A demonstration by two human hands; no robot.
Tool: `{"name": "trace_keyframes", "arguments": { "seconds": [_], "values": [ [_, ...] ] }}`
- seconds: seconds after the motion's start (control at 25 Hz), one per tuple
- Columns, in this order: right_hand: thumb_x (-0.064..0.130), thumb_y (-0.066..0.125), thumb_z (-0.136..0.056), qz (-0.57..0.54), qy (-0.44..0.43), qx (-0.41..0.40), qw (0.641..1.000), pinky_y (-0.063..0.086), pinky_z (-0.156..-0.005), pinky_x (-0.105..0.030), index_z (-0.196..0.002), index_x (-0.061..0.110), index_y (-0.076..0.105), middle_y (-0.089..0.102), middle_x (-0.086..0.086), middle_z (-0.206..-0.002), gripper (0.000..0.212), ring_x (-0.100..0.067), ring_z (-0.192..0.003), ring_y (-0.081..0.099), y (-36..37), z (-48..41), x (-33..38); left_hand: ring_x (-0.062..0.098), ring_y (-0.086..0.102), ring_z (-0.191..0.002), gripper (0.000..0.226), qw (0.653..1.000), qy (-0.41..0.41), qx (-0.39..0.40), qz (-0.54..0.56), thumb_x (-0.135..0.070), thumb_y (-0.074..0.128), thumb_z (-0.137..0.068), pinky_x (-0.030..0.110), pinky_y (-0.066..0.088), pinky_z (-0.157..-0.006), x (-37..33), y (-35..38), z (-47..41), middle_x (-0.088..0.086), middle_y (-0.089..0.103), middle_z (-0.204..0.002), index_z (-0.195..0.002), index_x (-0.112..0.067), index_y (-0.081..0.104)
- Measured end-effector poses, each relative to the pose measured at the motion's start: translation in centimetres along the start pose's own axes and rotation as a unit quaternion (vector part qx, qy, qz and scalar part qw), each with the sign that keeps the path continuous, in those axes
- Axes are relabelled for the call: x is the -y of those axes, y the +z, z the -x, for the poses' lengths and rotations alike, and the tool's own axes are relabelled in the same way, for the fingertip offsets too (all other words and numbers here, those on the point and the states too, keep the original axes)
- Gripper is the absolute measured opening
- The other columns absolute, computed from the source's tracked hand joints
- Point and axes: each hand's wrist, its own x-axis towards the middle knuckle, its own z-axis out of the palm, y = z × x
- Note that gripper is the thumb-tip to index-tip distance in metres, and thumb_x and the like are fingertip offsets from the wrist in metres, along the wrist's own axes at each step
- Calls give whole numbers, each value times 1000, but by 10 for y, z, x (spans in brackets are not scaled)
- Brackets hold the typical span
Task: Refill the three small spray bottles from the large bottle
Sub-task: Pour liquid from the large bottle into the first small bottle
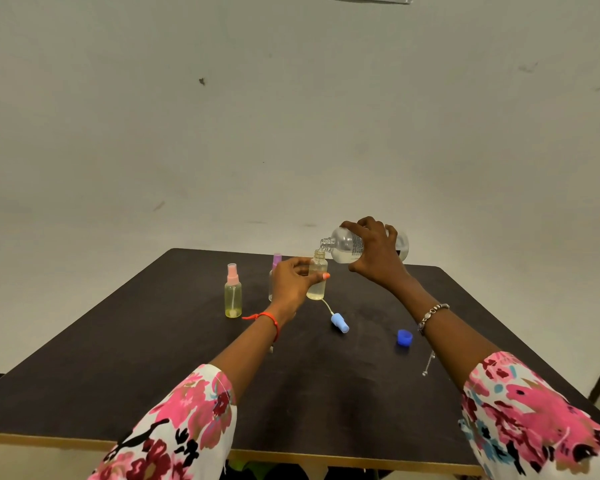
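My right hand [374, 252] grips the large clear bottle [347, 247], tipped on its side with its open neck right over the mouth of an uncapped small spray bottle [317, 284]. My left hand [293, 280] holds that small bottle upright on the dark table [153, 368]; pale yellow liquid fills its lower part. Its light blue spray head [339, 322] with tube lies on the table just in front. A small bottle with a pink spray head [233, 296] stands to the left. Another with a purple head [276, 263] stands behind my left hand, mostly hidden.
The large bottle's dark blue cap [404, 337] lies on the table to the right, near my right forearm. A thin chain [429, 364] hangs from my right wrist over the tabletop. A plain wall rises behind the table's far edge.
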Motion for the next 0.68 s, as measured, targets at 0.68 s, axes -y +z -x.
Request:
{"name": "trace_keyframes", "arguments": {
  "seconds": [0.68],
  "values": [
    [12, 73, -63, -3, 3, 6, 1000, 15, -107, -45, -128, 21, 49, 47, -11, -119, 70, -27, -115, 43, 0, 0, -1, 12, 62, -83, 47, 1000, 1, 0, 0, -12, 79, -66, 29, 53, -76, 2, 1, 0, 11, 69, -104, -108, -4, 61]
  ]
}}
